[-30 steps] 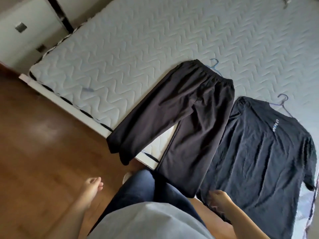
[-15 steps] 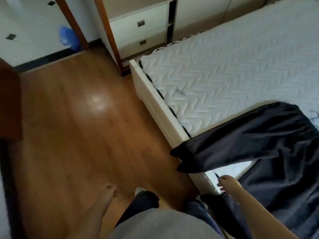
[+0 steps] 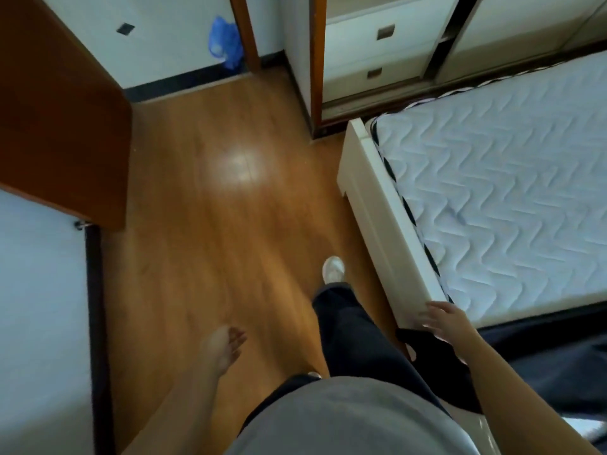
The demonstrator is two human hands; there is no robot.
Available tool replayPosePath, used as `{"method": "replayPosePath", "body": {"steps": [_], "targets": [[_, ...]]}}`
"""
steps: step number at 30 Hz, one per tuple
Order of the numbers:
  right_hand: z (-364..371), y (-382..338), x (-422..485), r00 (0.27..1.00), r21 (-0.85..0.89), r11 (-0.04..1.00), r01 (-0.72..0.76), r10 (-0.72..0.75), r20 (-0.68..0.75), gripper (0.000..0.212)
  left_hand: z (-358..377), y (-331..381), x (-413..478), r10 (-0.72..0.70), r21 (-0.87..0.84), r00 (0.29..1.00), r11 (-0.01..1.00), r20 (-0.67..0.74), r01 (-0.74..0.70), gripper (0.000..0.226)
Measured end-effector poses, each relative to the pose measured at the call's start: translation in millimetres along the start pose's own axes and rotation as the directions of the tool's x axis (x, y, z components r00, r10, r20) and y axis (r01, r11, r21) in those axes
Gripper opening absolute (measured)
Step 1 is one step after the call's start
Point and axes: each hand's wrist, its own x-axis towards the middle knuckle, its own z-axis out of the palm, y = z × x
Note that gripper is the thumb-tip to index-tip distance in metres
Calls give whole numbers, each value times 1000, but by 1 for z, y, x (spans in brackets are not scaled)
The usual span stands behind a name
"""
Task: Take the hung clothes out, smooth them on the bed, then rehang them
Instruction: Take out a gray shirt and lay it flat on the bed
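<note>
By bed edge [image 3: 387, 224], rt hand [image 3: 445, 321] hovers, fingers [image 3: 437, 305] spread.

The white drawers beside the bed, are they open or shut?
Shut. The upper drawer and the lower drawer sit with their fronts flush in one plane; no inside shows.

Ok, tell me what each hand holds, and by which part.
Nothing is held. The left hand hangs empty over the floor; the right hand is spread open by the black trousers, gripping nothing.
</note>
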Motion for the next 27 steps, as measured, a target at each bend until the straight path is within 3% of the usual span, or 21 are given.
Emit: {"method": "replayPosePath", "body": {"steps": [4,7,10,12,17,19,22,27], "targets": [[-29,-48,48,993,103,990,-98,104,-56,27,68,98,16,45,68,998,996,49,-49,28],[-36,-108,80,987,113,984,-135,143,-67,22,108,171,16,147,283,986,945,84,-165,27],[-27,-183,109,994,123,988,-88,96,-60,22,137,245,19,276,458,952,835,132,-305,14],[-14,-233,126,998,83,995,-51,54,-37,25,152,289,19,334,518,929,773,157,-365,17],[29,-352,163,998,53,997,60,-62,26,25,176,388,23,414,464,884,753,217,-467,22],[41,-403,174,992,70,990,126,-127,14,22,191,437,26,463,495,850,693,252,-524,23],[49,-478,192,973,90,969,231,-228,-39,21,230,529,22,597,488,703,515,386,-705,16],[39,-596,206,899,115,913,392,-353,-259,17,305,672,-32,693,339,303,90,654,-937,19]]}}
